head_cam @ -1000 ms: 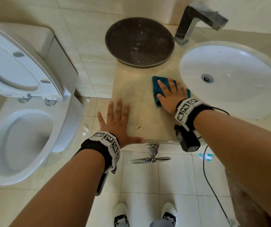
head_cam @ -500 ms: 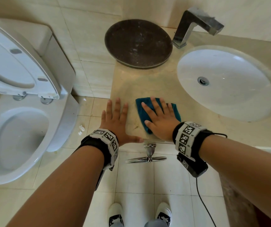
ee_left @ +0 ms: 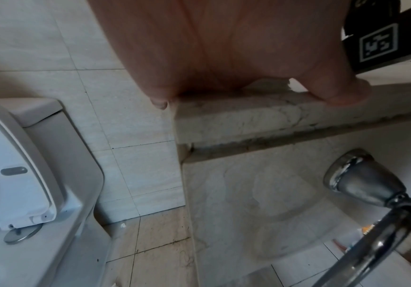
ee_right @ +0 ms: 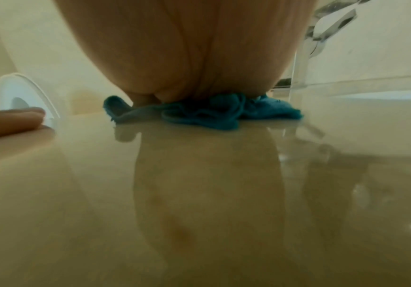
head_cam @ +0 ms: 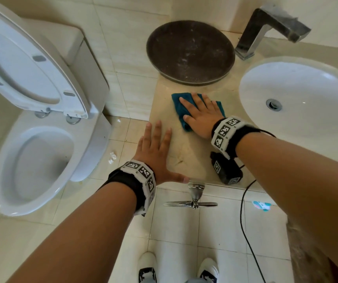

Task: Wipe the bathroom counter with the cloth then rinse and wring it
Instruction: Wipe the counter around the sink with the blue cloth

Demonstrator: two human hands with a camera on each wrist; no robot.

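A teal cloth (head_cam: pixel 179 107) lies bunched on the beige stone counter (head_cam: pixel 196 160), left of the white sink (head_cam: pixel 306 94). My right hand (head_cam: pixel 199 113) presses flat on it with straight fingers; in the right wrist view the cloth (ee_right: pixel 207 114) shows under the palm. My left hand (head_cam: pixel 155 148) rests flat and spread on the counter's near left corner, thumb along the front edge (ee_left: pixel 248 116). The cloth's underside is hidden.
A dark round tray (head_cam: pixel 190 52) sits at the back of the counter beside a metal faucet (head_cam: pixel 266 29). A toilet (head_cam: pixel 33 150) with raised lid stands left. A chrome towel ring (head_cam: pixel 192 201) hangs below the counter's front. A black cable (head_cam: pixel 243 221) trails down.
My right hand has slid the cloth away from the front edge toward the tray, after pulling it near half a second ago. The left hand has stayed in place.
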